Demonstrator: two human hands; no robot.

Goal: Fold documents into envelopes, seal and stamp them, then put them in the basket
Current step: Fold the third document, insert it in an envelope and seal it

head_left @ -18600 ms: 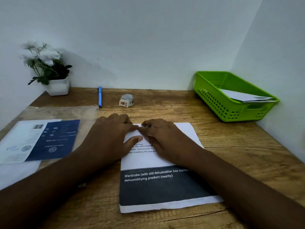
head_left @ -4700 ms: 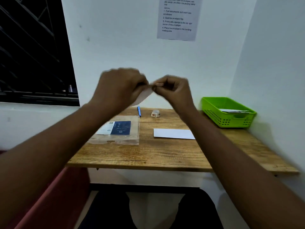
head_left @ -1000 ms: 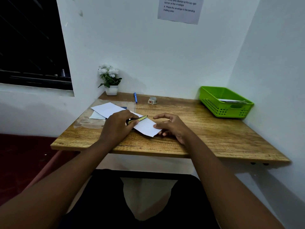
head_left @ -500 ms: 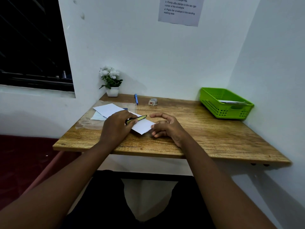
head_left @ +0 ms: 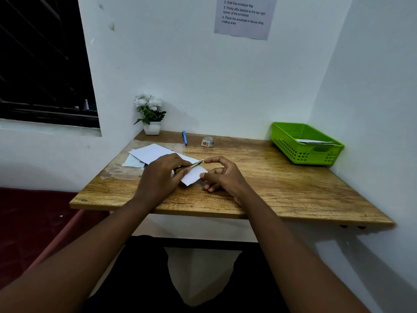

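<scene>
Desk in a white corner, seen from above and behind the hands.

Left hand rests on the white envelope at desk centre, fingers curled round a thin dark strip with a yellow-green edge. The strip's free end points toward 2 o'clock. Half a second back the grip looked the same; the hand has barely shifted.

Right hand sits just at 3 o'clock of the envelope. Index finger and thumb are arched apart in a loose hook, index tip nearly meeting the strip's free end, thumb tip at the envelope's right edge. Lower fingers are loosely curled on the wood, holding nothing. A second ago this hand lay flatter against the envelope's right end; the index finger has since risen toward the strip.

The envelope lies flat and skewed, near corner pointing to 6 o'clock, in much the same spot as before.

At 10 o'clock from the hands: loose white sheets on a clear plastic sleeve. Toward 12: a blue pen and a small stamp roll. At 11, against the wall, a potted white flower. At 2 o'clock, the green basket with white envelopes inside, unchanged. A printed instruction sheet hangs on the wall above.
</scene>
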